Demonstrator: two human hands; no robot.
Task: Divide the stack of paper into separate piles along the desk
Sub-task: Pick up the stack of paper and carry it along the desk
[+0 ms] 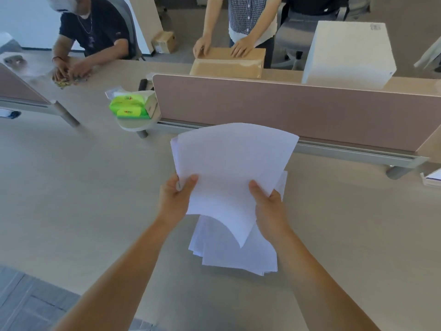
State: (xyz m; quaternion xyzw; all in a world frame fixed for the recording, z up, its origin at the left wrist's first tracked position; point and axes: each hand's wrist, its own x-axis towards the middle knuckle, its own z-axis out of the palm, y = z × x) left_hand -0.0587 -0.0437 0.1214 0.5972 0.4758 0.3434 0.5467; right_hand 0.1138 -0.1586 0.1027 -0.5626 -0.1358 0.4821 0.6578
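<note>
Open office, wide pale beige laminate desk [71,187] filling most of the frame, grey floor tiles at lower left. Long dusty-pink fabric divider panel [286,111] runs across the upper middle to the right edge. Behind it, upper right, a large white cardboard box [348,53]; upper centre, a flat brown cardboard parcel [229,64] under the hands of a person in a checked shirt. Upper left, a seated person in a dark T-shirt, hands on the desk.

Centre frame: a lifted sheaf of white paper sheets [229,168], fanned and curling, raised above the desk in both hands. Below it, centre-bottom, the loose white stack of paper [238,256] lies flat on the desk, edges uneven, partly hidden by the sheaf.

Green plastic tissue packs [128,107] sit left of the divider's end, upper-left of centre.

Left hand [175,199] pinches the sheaf's lower left edge, thumb on top, fingers underneath. Right hand [269,206] pinches the lower right edge the same way, thumb on top. Both closed on the paper, not touching the lower stack as far as visible.
</note>
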